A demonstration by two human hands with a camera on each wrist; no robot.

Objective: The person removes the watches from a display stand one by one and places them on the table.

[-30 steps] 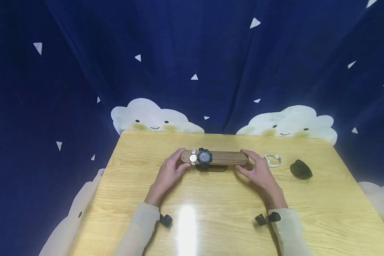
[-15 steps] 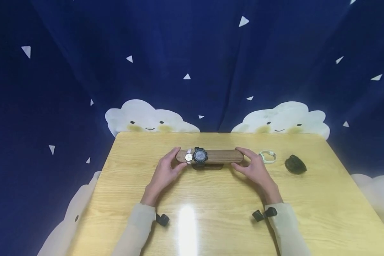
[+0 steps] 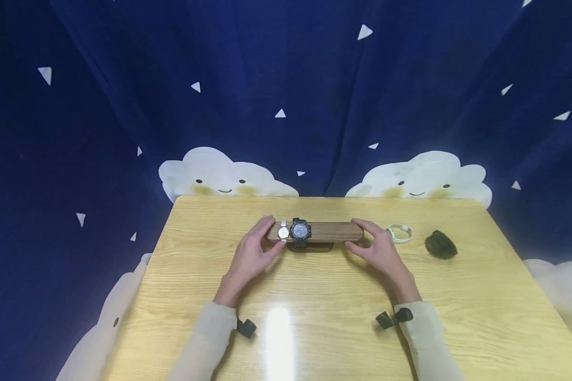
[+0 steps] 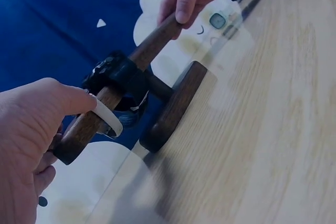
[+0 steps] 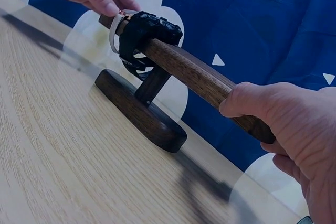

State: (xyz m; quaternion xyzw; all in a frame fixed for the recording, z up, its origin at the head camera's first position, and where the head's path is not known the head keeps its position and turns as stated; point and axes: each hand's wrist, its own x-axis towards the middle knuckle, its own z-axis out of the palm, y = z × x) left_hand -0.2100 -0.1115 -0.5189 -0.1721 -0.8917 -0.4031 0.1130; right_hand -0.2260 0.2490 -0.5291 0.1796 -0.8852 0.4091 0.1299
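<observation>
A dark wooden watch stand [image 3: 336, 232] stands on the table, its horizontal bar raised over a flat base [image 5: 142, 111]. Two watches are strapped round the bar's left part: a small white-strapped watch [image 3: 283, 233] and, just right of it, a chunky black watch [image 3: 300, 230]. My left hand [image 3: 250, 256] is at the bar's left end, pinching the white-strapped watch with the thumb on its band [image 4: 107, 116]; the other fingers are partly hidden behind the bar. My right hand [image 3: 381, 254] grips the bar's right end between thumb and fingers.
Right of the stand, a pale watch with a square face [image 3: 400, 233] lies close to my right hand. Further right is a dark rounded object [image 3: 440, 245]. A blue curtain [image 3: 314, 106] with clouds hangs behind the wooden table [image 3: 338, 317].
My left hand has shifted right along the bar, from its end onto the white-strapped watch. The right hand keeps its grip on the bar. The head view has swung slightly.
</observation>
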